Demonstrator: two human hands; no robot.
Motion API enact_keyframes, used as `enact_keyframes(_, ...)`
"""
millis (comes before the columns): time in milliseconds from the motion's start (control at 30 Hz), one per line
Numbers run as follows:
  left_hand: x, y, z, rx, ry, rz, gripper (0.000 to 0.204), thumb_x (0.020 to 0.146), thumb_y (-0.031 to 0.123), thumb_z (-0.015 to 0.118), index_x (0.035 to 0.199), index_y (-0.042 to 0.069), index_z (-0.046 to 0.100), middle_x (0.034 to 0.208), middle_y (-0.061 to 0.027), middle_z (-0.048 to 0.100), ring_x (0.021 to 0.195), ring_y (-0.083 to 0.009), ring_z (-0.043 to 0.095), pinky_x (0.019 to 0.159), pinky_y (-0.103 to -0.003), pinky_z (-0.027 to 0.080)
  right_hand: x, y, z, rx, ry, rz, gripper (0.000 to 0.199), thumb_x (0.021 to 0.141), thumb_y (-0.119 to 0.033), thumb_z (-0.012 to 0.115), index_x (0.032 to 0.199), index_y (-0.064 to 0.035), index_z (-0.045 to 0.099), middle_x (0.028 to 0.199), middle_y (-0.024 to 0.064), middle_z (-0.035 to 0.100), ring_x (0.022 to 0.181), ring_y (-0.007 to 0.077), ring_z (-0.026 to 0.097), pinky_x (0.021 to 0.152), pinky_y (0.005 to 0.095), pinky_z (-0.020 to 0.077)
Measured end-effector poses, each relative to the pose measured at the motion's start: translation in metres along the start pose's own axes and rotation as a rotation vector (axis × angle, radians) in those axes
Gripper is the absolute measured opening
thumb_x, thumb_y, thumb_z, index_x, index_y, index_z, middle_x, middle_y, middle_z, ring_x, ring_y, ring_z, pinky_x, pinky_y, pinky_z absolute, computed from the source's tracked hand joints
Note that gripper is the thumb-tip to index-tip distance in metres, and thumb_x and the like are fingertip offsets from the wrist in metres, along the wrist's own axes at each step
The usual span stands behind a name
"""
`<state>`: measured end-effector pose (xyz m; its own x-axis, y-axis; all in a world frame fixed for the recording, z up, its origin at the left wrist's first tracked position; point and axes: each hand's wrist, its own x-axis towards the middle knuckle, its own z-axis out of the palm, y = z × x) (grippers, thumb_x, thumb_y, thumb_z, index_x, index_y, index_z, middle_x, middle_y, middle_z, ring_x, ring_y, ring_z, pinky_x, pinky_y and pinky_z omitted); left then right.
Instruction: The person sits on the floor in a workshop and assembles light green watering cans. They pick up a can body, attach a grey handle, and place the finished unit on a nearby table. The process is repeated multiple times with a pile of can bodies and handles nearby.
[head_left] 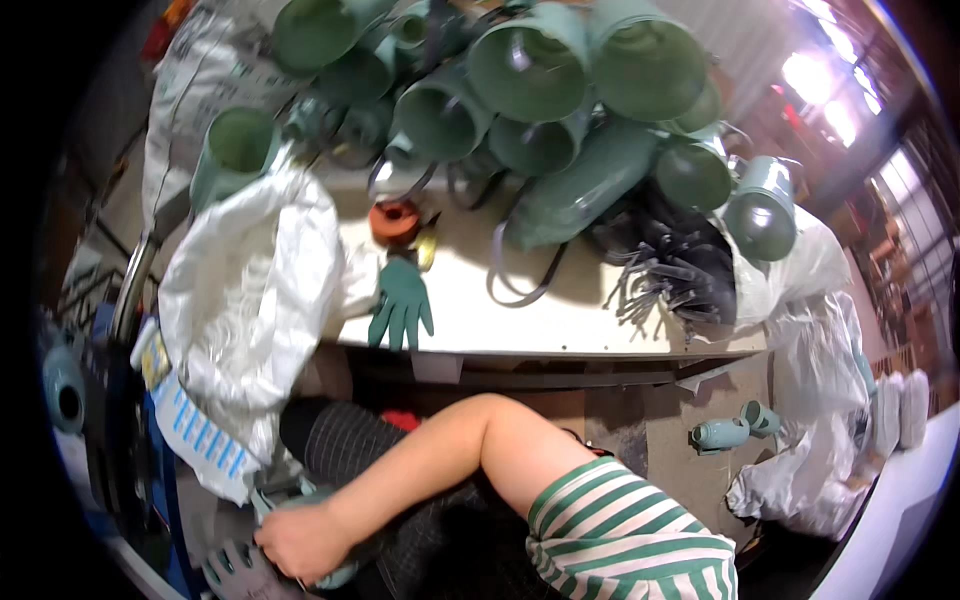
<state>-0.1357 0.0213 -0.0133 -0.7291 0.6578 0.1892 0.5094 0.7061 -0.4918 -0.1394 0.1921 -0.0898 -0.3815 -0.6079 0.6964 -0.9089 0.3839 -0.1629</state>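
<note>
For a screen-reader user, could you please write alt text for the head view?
A bare right hand reaches down across the lap to a pale green watering can, beside a gloved left hand. Above, a workbench holds a pile of green watering cans, a green glove and white sacks.

Strong glare is thrown in from the upper right, far from the fingers (pixel 275 555), where windows (pixel 830 90) are burnt out to white. The tabletop (pixel 560 310) above the hand is evenly lit (soft shadows are cast under the green cans (pixel 530 70)). Dimmer light is found around the fingers. Edges are bent and darkened by fisheye distortion, and slight blur is seen there.
</note>
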Motion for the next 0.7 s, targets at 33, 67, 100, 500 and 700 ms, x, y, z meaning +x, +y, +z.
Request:
enact_keyframes(33,0.031,0.014,-0.071,0.0,-0.21,0.1,0.022,0.09,0.022,0.064,0.109,0.013,0.071,0.124,-0.0105,0.066,0.11,-0.0315,0.061,0.095,-0.047,0.049,-0.01,0.002,-0.015,0.001,-0.023,0.037,0.032,0.072,-0.039,0.077,0.072,-0.0076,0.071,0.078,0.0078,0.068,0.083,0.0307,0.064,0.072,0.0422,0.0504)
enact_keyframes(67,0.033,0.015,-0.058,-0.032,-0.08,0.124,0.02,0.077,0.022,0.066,0.095,0.015,0.069,0.121,-0.0098,0.065,0.106,-0.0329,0.059,0.089,-0.049,0.048,-0.017,0.011,0.017,-0.057,0.099,0.045,0.034,0.066,-0.047,0.074,0.063,-0.0124,0.073,0.072,0.0052,0.069,0.079,0.0307,0.064,0.066,0.0434,0.0503)
enact_keyframes(100,0.031,0.014,-0.053,-0.048,-0.12,0.099,0.019,0.078,0.023,0.067,0.095,0.015,0.069,0.12,-0.0103,0.065,0.109,-0.0333,0.059,0.091,-0.049,0.048,-0.016,0.01,0.02,-0.058,0.114,0.037,0.034,0.065,-0.047,0.074,0.063,-0.0125,0.073,0.072,0.0045,0.069,0.079,0.0303,0.064,0.066,0.0433,0.0501)
enact_keyframes(500,-0.013,-0.012,0.007,-0.565,-0.065,-0.069,0.02,0.075,0.025,0.075,0.081,0.009,0.065,0.084,-0.0141,0.063,0.082,-0.0352,0.064,0.072,-0.046,0.052,-0.005,-0.017,-0.016,-0.022,0.205,-0.023,0.033,0.083,-0.04,0.072,0.068,-0.0112,0.069,0.076,0.0079,0.068,0.078,0.0304,0.065,0.067,0.0421,0.0546)
enact_keyframes(700,0.019,0.005,-0.045,-0.519,-0.039,0.006,0.022,0.075,0.025,0.077,0.083,0.009,0.063,0.085,-0.014,0.064,0.08,-0.0379,0.063,0.071,-0.047,0.051,-0.012,-0.016,-0.015,-0.023,0.237,0.002,0.031,0.082,-0.036,0.071,0.069,-0.0083,0.067,0.077,0.0099,0.067,0.079,0.0313,0.063,0.07,0.0425,0.0536)
